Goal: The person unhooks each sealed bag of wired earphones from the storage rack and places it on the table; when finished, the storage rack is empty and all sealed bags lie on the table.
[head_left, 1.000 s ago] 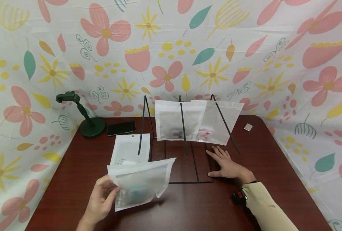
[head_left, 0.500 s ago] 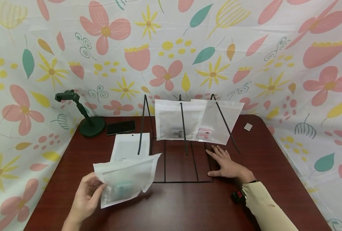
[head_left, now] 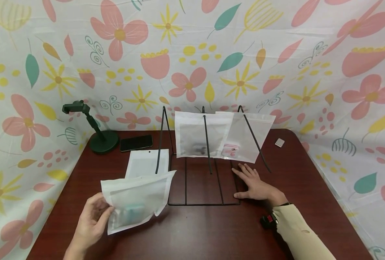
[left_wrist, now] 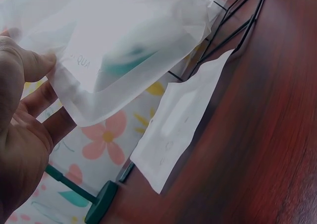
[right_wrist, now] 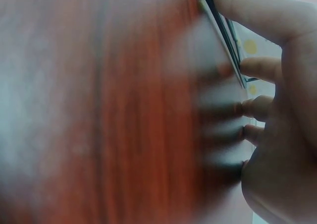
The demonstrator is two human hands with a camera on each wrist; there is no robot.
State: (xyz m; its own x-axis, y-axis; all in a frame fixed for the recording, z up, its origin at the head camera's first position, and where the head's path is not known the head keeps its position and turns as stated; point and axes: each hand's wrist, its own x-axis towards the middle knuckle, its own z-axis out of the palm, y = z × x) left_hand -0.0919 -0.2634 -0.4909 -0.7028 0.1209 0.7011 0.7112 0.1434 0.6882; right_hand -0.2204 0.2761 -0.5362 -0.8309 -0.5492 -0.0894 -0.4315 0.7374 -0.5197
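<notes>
Left grip [head_left: 90, 220] has a frosted pouch [head_left: 140, 202] pinched at its side edge, held up left of centre, in front of the white pouch [head_left: 148, 159] lying on the surface [head_left: 211, 234]. Right grip [head_left: 257, 186] isn't holding anything, just spread out at the right side of the black rack [head_left: 204, 204]. Left wrist cam picks up lettering [left_wrist: 80, 61], looks like "QUA", that you can't read from the head cam. Right wrist cam shows thumb and index finger right by the rack's bars. Compared with a second ago, the frosted pouch has shifted left, uncovering the rack's front left corner.
</notes>
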